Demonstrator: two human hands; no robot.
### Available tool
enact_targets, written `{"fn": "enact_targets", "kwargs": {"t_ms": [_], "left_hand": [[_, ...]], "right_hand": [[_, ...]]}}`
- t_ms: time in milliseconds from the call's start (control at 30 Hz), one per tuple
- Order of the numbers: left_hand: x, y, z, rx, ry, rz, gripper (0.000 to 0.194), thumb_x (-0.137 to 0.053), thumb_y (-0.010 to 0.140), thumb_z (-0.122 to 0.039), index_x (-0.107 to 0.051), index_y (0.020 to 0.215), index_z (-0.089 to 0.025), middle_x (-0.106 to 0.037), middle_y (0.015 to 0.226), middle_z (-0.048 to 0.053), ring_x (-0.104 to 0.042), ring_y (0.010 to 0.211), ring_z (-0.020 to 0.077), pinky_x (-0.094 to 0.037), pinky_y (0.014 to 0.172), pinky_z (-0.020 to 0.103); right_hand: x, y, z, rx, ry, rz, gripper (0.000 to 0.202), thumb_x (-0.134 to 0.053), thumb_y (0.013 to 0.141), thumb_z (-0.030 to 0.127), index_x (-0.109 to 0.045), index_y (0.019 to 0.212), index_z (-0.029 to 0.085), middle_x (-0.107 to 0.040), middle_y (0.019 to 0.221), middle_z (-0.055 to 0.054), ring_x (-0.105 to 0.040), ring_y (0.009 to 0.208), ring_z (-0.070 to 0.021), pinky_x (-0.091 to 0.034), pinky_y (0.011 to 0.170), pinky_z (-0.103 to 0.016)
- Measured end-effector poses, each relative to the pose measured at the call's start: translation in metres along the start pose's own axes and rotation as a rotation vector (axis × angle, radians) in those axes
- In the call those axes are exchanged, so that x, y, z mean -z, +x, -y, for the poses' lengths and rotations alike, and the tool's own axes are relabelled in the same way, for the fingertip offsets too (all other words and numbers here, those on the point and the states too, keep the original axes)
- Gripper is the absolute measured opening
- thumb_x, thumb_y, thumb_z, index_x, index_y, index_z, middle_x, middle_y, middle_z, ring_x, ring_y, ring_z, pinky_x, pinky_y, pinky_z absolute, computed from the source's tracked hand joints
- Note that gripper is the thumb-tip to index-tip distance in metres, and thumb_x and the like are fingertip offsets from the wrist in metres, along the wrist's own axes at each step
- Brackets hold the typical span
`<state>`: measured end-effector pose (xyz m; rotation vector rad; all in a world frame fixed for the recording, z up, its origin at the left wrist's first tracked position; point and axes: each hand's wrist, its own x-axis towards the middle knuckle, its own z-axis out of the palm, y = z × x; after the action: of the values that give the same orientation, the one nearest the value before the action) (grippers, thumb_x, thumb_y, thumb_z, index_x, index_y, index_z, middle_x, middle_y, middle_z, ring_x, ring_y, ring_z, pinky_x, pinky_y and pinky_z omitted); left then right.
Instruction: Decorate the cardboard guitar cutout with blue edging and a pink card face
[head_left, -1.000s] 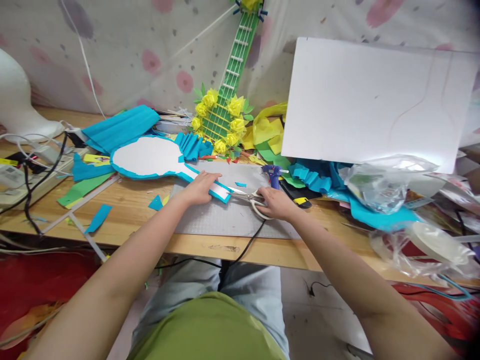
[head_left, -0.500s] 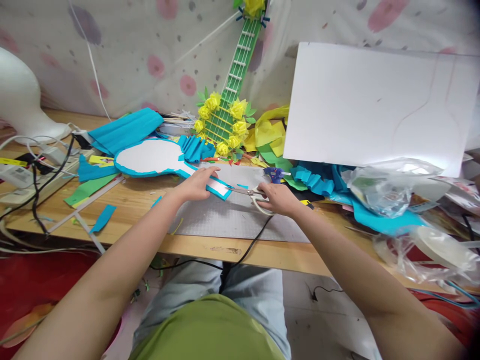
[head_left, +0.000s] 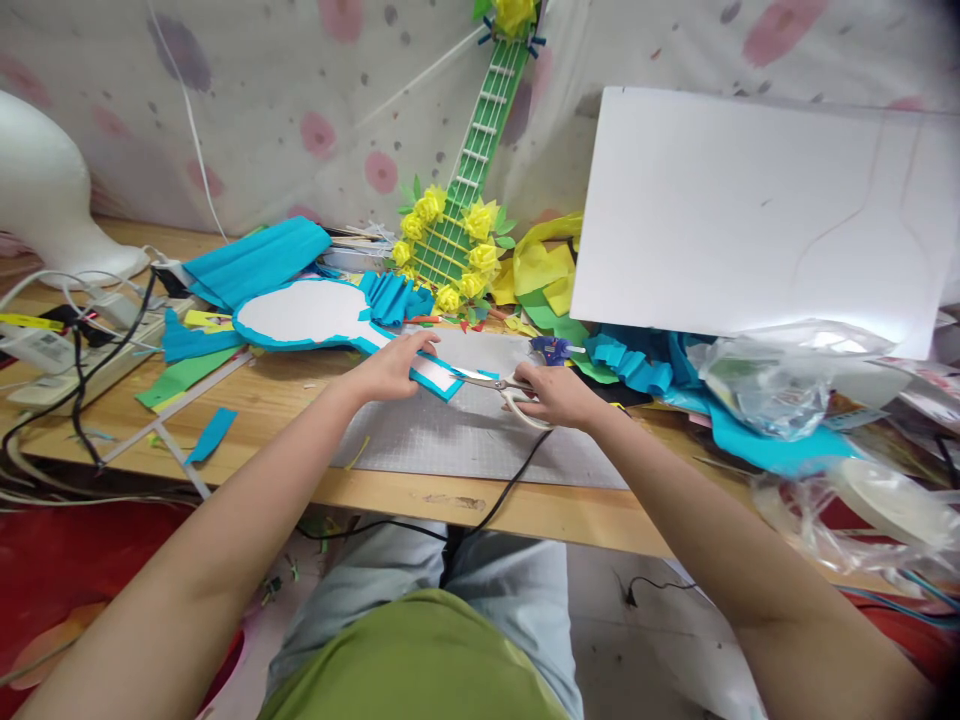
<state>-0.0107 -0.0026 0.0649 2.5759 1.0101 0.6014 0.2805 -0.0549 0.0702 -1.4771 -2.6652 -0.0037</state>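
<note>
One cutout [head_left: 304, 312] (blue-edged) lies under left fingers [head_left: 421, 344].

- No words, brands, numbers or signs can be read.
- White plastic box-shaped adapter [head_left: 36, 347], left: faint grey marking, too small to make out.
- Grey, grid-lined flat cutting mat [head_left: 450, 445]: grid visible, any figures illegible.

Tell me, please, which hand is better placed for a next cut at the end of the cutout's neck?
Probably the right hand: it holds the scissors, blade tips at that end. The left hand is on the neck of the blue-edged white cutout, perhaps steadying it.
</note>
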Motion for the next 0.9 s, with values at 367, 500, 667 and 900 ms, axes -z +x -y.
{"fn": "enact_targets", "kwargs": {"t_ms": [367,500,667,900], "left_hand": [[0.001,-0.001,-0.001,0.021,-0.034,0.015,0.072,-0.049,0.052,-0.003,-0.038,0.122,-0.018,-0.058,0.111,0.007,-0.053,0.105,0.0224,-0.042,0.088,0.032],[-0.003,0.001,0.005,-0.003,-0.011,-0.001,0.073,-0.049,0.052,-0.003,-0.038,0.123,-0.017,-0.056,0.114,0.008,-0.051,0.109,0.0235,-0.040,0.090,0.034],[-0.013,0.001,0.005,-0.035,0.109,0.001,0.070,-0.051,0.054,-0.004,-0.042,0.123,-0.015,-0.052,0.119,0.011,-0.046,0.114,0.0259,-0.036,0.096,0.038],[-0.036,-0.004,-0.012,-0.044,0.213,0.130,0.071,-0.057,0.057,-0.012,-0.047,0.126,-0.023,-0.049,0.124,0.010,-0.040,0.120,0.0296,-0.019,0.106,0.051]], "right_hand": [[-0.005,0.000,-0.005,0.009,-0.091,-0.025,0.032,-0.048,0.081,0.051,-0.051,0.084,0.020,-0.062,0.070,-0.004,-0.054,0.061,-0.0164,-0.021,0.053,-0.026],[-0.008,0.001,-0.004,-0.058,-0.062,-0.026,0.035,-0.047,0.080,0.054,-0.051,0.085,0.020,-0.063,0.070,-0.004,-0.055,0.060,-0.0172,-0.023,0.053,-0.025],[-0.014,0.006,0.009,-0.392,0.043,-0.056,0.034,-0.046,0.081,0.053,-0.049,0.088,0.020,-0.064,0.073,-0.006,-0.058,0.062,-0.0195,-0.028,0.051,-0.025],[-0.031,0.033,0.023,-0.576,0.046,-0.095,0.024,-0.048,0.082,0.036,-0.046,0.094,0.015,-0.062,0.091,-0.016,-0.060,0.081,-0.0252,-0.038,0.062,-0.030]]}}
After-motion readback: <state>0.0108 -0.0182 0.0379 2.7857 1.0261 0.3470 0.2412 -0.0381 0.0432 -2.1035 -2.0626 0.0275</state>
